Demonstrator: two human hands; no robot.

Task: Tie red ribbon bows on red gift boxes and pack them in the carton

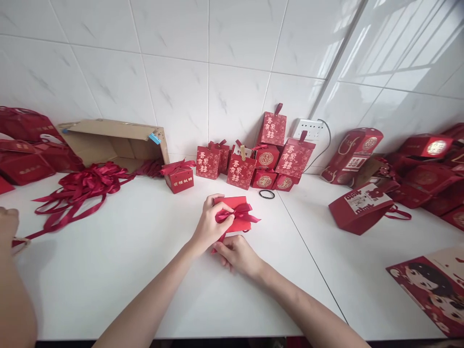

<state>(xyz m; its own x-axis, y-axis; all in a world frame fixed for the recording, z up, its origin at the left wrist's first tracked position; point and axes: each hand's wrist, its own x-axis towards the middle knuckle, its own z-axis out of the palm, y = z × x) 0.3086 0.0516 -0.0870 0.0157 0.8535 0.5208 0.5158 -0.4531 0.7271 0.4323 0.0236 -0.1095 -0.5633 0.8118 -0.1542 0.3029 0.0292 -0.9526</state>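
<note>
A small red gift box lies on the white table in front of me, with a dark red ribbon bow across its top. My left hand is closed over the box's left side, thumb and finger pinching the bow near its knot. Just below the box, my right hand pinches a hanging ribbon tail between thumb and fingers. The underside of the box and part of the ribbon are hidden by my hands.
Behind stand several red gift boxes and a bow-topped box. A ribbon heap and cardboard box are left, near another person's arm. Right are a tilted red box, printed bag and black ring.
</note>
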